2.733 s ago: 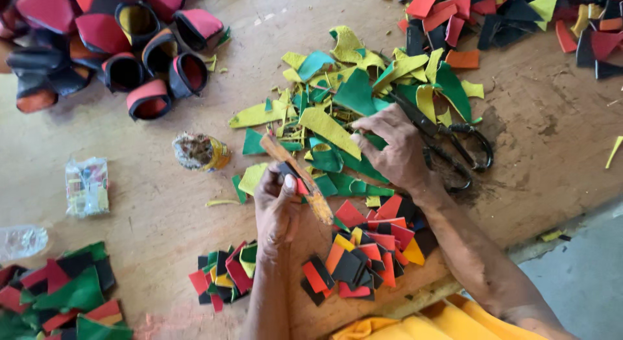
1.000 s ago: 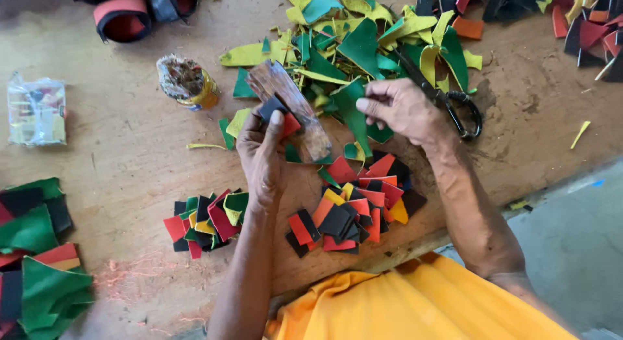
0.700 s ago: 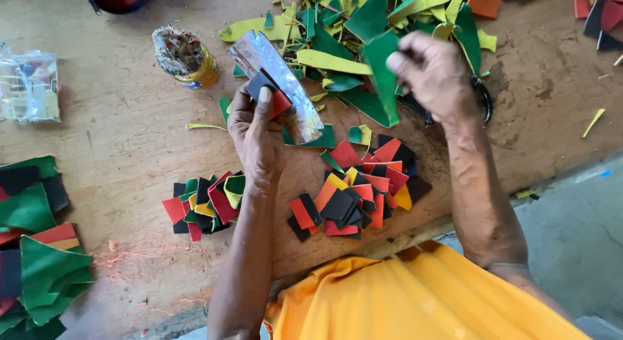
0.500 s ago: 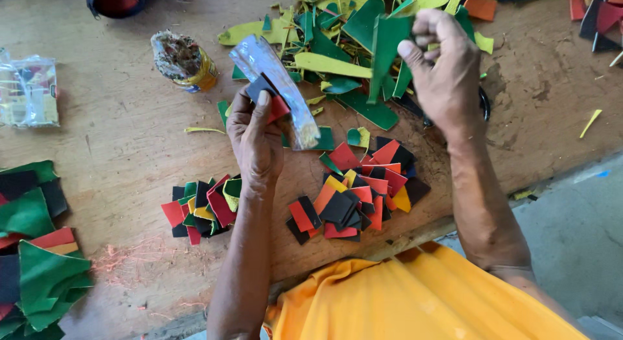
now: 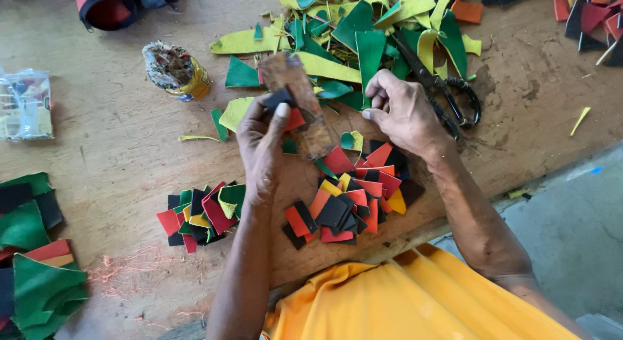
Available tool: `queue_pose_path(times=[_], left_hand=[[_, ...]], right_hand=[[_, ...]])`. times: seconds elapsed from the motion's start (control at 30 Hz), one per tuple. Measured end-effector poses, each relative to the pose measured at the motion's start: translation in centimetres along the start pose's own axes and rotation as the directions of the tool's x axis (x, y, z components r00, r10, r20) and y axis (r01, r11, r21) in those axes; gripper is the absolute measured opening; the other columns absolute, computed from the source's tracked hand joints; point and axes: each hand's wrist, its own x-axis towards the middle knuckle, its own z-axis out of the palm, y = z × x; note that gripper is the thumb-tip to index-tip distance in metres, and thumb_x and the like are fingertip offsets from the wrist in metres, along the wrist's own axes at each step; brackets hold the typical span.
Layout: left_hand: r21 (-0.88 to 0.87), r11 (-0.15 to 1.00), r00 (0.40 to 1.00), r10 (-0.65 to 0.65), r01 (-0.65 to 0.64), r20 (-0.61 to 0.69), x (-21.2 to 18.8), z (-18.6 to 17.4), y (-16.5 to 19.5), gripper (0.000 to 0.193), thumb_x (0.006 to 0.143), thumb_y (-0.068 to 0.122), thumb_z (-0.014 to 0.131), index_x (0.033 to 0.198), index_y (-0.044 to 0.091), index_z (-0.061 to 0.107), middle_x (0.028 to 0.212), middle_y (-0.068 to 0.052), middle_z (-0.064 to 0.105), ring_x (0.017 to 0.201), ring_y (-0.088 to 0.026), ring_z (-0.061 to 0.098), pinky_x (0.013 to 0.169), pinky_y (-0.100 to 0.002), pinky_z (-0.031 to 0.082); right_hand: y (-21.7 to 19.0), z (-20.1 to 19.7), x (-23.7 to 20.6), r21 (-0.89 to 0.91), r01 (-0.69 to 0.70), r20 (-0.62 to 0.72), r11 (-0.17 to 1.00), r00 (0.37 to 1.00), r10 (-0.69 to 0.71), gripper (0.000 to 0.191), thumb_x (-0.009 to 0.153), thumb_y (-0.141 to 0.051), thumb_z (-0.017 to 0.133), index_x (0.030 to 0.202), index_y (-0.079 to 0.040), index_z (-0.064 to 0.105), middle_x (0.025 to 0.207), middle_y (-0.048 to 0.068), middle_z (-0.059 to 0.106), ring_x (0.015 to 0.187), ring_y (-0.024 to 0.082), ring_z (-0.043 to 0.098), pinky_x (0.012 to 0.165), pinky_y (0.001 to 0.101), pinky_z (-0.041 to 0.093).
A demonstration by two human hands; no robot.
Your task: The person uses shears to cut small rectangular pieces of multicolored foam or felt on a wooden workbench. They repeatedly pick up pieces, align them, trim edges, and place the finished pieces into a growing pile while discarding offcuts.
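Note:
My left hand [image 5: 263, 148] holds a flat brown template strip [image 5: 300, 96] upright together with small black and red leather pieces [image 5: 285, 109] pinched under the thumb. My right hand [image 5: 403, 113] hovers just right of it, fingers curled, above a pile of small red, black, orange and yellow cut pieces [image 5: 354, 200]. I cannot tell whether the right hand holds anything. A second small pile of mixed pieces [image 5: 201, 213] lies left of my left forearm. Black scissors [image 5: 441, 90] rest on the bench behind my right hand.
Yellow and green leather offcuts [image 5: 354, 35] are heaped at the back of the wooden bench [image 5: 110, 138]. A small glue tin [image 5: 174, 70] stands at back left, a plastic bag [image 5: 26, 103] further left. Larger green, red and black pieces [image 5: 32, 249] lie at the left edge.
My right hand came down from the green offcuts toward the strip in my left hand. My left hand keeps the strip and pieces raised over the bench.

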Motion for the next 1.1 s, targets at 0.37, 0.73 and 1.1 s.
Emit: queue_pose_path(times=[0.37, 0.73, 1.1], left_hand=[[-0.52, 0.842, 0.989, 0.11, -0.143, -0.095, 0.9, -2.5, 3.9, 0.019, 0.105, 0.001, 0.054, 0.123, -0.002, 0.06, 0.118, -0.011, 0.07, 0.108, -0.016, 0.069, 0.102, -0.031, 0.056], [-0.27, 0.948, 0.981, 0.136, -0.17, -0.141, 1.4, -3.0, 1.7, 0.015, 0.108, 0.006, 0.066, 0.121, 0.0, 0.065, 0.11, -0.007, 0.072, 0.095, -0.012, 0.069, 0.086, -0.029, 0.058], [0.205, 0.979, 0.996, 0.009, 0.009, -0.087, 0.8, -1.1, 0.5, 0.027, 0.102, 0.019, 0.071, 0.122, 0.001, 0.069, 0.101, -0.001, 0.073, 0.088, -0.005, 0.065, 0.078, -0.021, 0.054]], right_hand=[[-2.9, 4.3, -0.9, -0.185, 0.667, -0.052, 0.722, 0.727, -0.685, 0.031, 0.086, -0.017, 0.083, 0.11, -0.006, 0.069, 0.104, 0.01, 0.071, 0.098, 0.029, 0.07, 0.085, 0.0386, 0.058], [-1.1, 2.5, 1.8, 0.197, 0.021, 0.277, 0.98, 0.958, -0.077, 0.018, 0.092, -0.018, 0.076, 0.104, -0.006, 0.071, 0.077, 0.0, 0.065, 0.061, 0.009, 0.055, 0.053, 0.0251, 0.046], [1.4, 1.9, -0.2, 0.512, -0.015, 0.216, 0.859, 0.97, -0.112, 0.022, 0.092, -0.016, 0.074, 0.106, 0.0, 0.068, 0.076, -0.002, 0.068, 0.058, 0.004, 0.06, 0.051, 0.0209, 0.052]])
